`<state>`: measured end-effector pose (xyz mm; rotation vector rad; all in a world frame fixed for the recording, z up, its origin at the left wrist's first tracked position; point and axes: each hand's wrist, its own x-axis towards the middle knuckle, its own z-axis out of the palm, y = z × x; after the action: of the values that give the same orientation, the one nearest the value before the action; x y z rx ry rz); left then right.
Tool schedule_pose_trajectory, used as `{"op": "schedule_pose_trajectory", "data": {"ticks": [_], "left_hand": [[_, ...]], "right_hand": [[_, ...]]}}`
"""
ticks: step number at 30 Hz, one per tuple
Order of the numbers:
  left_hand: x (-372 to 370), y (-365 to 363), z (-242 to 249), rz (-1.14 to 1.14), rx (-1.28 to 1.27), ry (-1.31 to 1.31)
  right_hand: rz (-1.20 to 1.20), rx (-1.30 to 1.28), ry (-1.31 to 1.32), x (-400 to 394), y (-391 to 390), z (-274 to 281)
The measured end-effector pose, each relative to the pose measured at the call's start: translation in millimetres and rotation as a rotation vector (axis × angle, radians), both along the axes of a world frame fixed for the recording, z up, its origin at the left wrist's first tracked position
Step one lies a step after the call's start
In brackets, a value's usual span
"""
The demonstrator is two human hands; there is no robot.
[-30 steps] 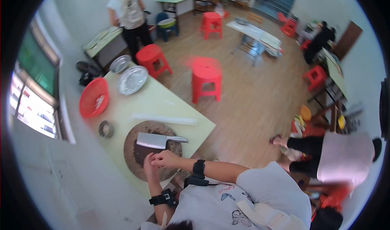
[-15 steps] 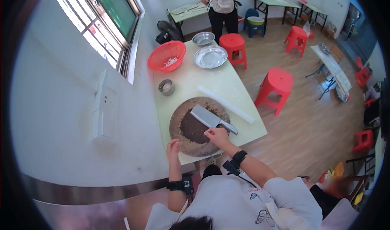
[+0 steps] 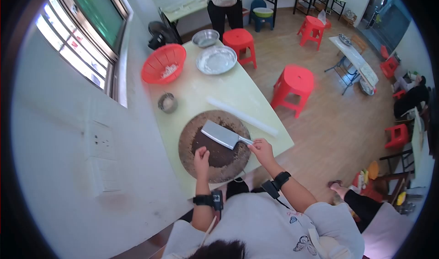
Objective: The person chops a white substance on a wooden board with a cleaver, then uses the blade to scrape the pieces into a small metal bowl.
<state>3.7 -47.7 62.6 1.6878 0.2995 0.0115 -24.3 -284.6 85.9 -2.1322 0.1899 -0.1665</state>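
Note:
A cleaver (image 3: 220,134) with a broad metal blade lies flat across a round brown chopping board (image 3: 186,142), its handle pointing right. My right hand (image 3: 262,152) is closed at the end of that handle. Over the left front part of the board is my left hand (image 3: 201,160), its fingers curled and pressed together. Whether anything small sits in those fingers is hidden. Behind the board, a long white rolling pin (image 3: 242,116) lies slantwise on the pale table (image 3: 212,87). A small metal cup (image 3: 168,103) with pale contents stands left of the board.
At the table's far end are a red basket (image 3: 160,67) with white pieces in it, a metal basin (image 3: 206,38) and a floury metal plate (image 3: 216,60). Red stools (image 3: 295,83) stand to the right. A wall with sockets (image 3: 103,142) borders the left side. A person (image 3: 224,7) stands beyond.
My right hand has moved to the end of the cleaver's handle and closed there. My left hand has come inward over the board. The camera view has shifted.

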Motion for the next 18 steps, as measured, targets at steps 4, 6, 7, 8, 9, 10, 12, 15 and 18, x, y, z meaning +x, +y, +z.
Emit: {"op": "schedule_pose_trajectory", "data": {"ticks": [4,6,7,8,9,10,12,15,18], "left_hand": [[22.6,-5.1,12.9,-0.316,0.353,-0.083],[29.8,-6.8,6.7,-0.508,0.572,-0.101],[32.4,-6.6,6.2,-0.510,0.564,-0.089],[33.9,-6.3,7.0,-0.572,0.650,0.013],[34.1,-4.4,6.2,-0.633,0.734,0.115],[34.5,-2.0,2.9,-0.636,0.750,0.144],[32.1,3.1,-0.5,-0.608,0.783,0.166],[33.5,9.7,-2.4,-0.574,0.780,0.198],[37.5,18.4,0.5,-0.555,0.733,0.182]], "right_hand": [[-0.072,0.206,0.180,-4.8,-0.5,-0.4],[0.000,-0.333,0.050,-7.0,-7.0,-12.7],[0.004,-0.338,0.063,-5.5,-7.8,-21.5],[0.004,-0.363,0.050,-3.9,-8.1,-29.8],[0.005,-0.388,0.036,-3.3,-8.6,-37.4],[0.039,-0.379,0.060,0.4,-7.2,-36.9],[0.058,-0.335,0.196,11.1,-3.3,-35.4],[0.221,-0.323,0.483,33.0,-3.6,-26.0],[0.356,-0.308,0.671,45.2,2.9,-14.1]]}}
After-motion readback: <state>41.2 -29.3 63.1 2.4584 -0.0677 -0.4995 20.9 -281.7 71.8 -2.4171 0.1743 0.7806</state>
